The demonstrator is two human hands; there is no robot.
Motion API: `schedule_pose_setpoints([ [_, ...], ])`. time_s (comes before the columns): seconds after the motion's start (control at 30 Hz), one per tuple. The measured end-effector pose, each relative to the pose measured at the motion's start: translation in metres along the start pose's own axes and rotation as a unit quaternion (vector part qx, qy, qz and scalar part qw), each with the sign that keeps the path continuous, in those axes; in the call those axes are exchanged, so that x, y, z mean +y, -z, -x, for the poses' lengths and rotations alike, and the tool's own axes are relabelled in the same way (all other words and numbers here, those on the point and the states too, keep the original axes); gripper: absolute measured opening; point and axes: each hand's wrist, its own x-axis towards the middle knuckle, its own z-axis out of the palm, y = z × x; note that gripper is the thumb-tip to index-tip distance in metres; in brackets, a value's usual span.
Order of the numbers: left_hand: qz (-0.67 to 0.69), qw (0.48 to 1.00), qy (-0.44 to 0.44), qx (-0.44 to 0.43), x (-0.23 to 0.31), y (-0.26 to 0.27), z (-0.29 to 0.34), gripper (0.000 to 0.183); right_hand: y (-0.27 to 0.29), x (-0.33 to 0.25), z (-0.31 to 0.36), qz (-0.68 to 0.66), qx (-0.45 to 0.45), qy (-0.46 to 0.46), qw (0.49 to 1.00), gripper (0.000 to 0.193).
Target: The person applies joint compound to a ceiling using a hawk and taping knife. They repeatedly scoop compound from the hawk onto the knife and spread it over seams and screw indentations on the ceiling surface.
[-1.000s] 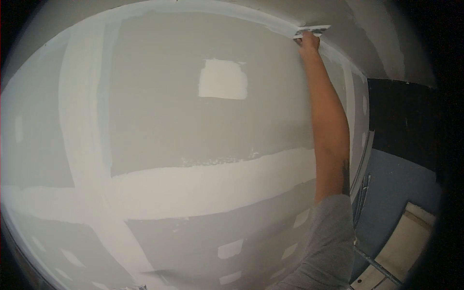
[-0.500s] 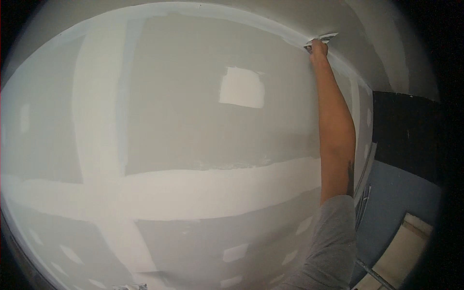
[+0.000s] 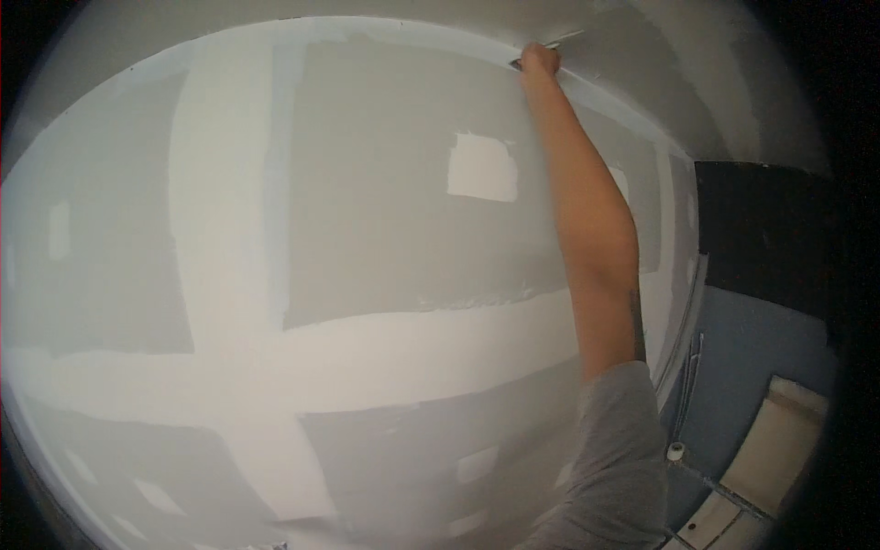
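Observation:
My right arm stretches up to where the wall meets the ceiling. There, my right hand (image 3: 539, 58) is closed around a drywall taping knife (image 3: 564, 38), whose thin blade shows edge-on beyond the fingers, by the ceiling. The handle is mostly covered by the hand. Beside it runs the whitish coated corner seam (image 3: 458, 35). Below spreads the grey drywall wall (image 3: 385, 183), crossed by broad pale bands of joint compound (image 3: 431, 353). My left hand is out of sight. At the bottom edge a small sliver of something greyish peeks in, too little to name.
A square compound patch (image 3: 483, 168) marks the wall left of my arm. On the right are a dark panel (image 3: 761, 225), a blue-grey surface (image 3: 747, 344), a beige board (image 3: 779, 440) and a thin bar (image 3: 724, 490). The ceiling (image 3: 632, 82) curves overhead.
My right hand and the taping knife have shifted left and slightly up in the picture. The view has turned a little, so the wall bands sit farther right. The greyish thing at the bottom has nearly left the picture.

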Motion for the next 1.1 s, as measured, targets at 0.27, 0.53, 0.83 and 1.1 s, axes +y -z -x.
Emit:
schedule_pose_setpoints([
  [0.27,-0.027,0.999,-0.005,0.043,0.059,0.004,0.013,0.032,-0.056,-0.050,0.107,-0.069,-0.009,0.038,0.997,0.035],
  [0.53,-0.038,0.999,-0.022,0.012,0.034,0.032,-0.012,0.027,0.034,-0.024,0.132,0.049,-0.092,0.016,0.994,0.039],
  [0.83,-0.040,0.999,-0.014,0.030,0.030,-0.034,-0.009,0.026,0.186,0.055,-0.084,-0.030,-0.006,0.016,0.999,0.031],
  [1.1,-0.039,0.999,-0.003,0.002,0.011,-0.091,-0.013,0.031,0.164,0.071,-0.116,-0.091,-0.040,-0.006,0.995,0.027],
])
